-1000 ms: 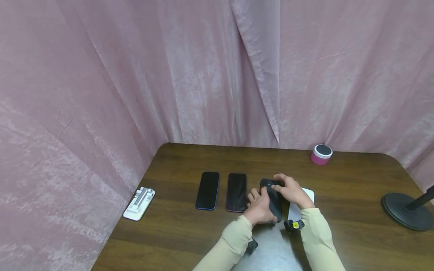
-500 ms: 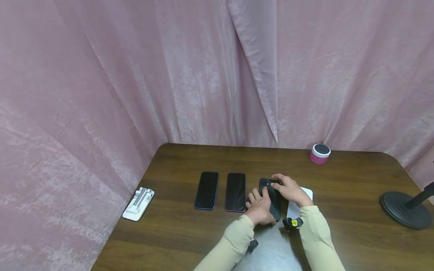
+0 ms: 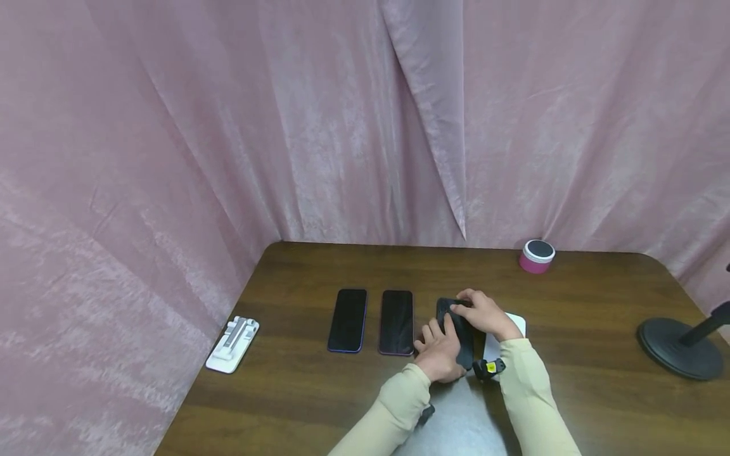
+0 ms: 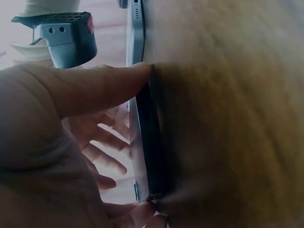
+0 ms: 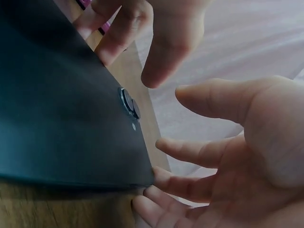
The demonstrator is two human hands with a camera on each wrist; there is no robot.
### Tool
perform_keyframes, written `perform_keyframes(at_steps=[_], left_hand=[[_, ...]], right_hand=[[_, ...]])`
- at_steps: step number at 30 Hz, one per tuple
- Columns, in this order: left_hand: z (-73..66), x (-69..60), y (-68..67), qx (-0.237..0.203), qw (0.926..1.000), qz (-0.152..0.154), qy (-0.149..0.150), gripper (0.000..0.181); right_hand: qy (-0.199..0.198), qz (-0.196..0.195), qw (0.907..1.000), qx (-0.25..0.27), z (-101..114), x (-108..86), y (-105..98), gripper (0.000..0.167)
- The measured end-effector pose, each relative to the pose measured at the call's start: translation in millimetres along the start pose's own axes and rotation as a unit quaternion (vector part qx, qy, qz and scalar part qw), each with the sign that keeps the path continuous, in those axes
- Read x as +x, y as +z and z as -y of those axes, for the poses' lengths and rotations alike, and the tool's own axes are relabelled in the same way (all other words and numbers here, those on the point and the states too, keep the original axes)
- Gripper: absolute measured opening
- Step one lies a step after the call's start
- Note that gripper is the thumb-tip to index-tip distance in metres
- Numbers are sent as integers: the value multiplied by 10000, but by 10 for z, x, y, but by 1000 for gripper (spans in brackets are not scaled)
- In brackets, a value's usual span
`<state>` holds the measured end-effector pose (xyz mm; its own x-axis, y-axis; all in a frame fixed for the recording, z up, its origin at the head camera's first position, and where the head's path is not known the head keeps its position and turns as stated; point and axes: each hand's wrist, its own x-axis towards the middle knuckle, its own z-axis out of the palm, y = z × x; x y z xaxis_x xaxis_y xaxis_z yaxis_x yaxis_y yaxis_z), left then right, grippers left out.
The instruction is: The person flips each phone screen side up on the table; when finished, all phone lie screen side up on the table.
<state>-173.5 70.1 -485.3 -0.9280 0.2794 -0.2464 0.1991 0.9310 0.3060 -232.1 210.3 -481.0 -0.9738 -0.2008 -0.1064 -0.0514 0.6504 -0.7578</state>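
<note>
My left hand [image 3: 440,354] grips the dark phone [image 3: 463,345], which lies camera side up. In the left wrist view its thumb presses the near end of the phone [image 4: 148,137], and its fingers reach the far end. My right hand [image 3: 487,316] is over the phone's top end. Seen from the right wrist, that hand [image 5: 266,137] is spread, its thumb off the phone [image 5: 61,118] and a lower finger at the corner. A white flat object [image 3: 492,348] lies partly under the right wrist.
Two black-screened phones [image 3: 348,320] [image 3: 396,323] lie side by side to the left. A white device with a raised grey part [image 3: 232,345] is at the left table edge. A pink jar [image 3: 537,256] stands at the back, a round black base [image 3: 678,348] at the right.
My right hand has shifted slightly left over the top of the phone. My left hand keeps its grip, with its index finger a little straighter.
</note>
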Motion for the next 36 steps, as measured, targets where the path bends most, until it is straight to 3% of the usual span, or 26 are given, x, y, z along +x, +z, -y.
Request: perform_keyframes(at_steps=[9, 19, 23, 31, 36], left_hand=[[47, 6, -48, -175, 9991, 370, 118, 99], [113, 0, -98, -692, 9963, 272, 440, 94], [140, -13, -119, -956, 9930, 348, 591, 92], [183, -11, -137, -969, 9904, 424, 888, 85], [194, -17, -160, -1054, 9891, 451, 925, 81]], right_hand=[[-154, -23, 9991, 406, 32, 9, -55, 39], [-600, 74, 9957, 695, 6, 1, -129, 56], [-556, 100, 9957, 735, 29, -29, -154, 58], [-403, -93, 9952, 883, 58, -49, -164, 59], [-331, -200, 9941, 1013, 85, -57, -151, 57]])
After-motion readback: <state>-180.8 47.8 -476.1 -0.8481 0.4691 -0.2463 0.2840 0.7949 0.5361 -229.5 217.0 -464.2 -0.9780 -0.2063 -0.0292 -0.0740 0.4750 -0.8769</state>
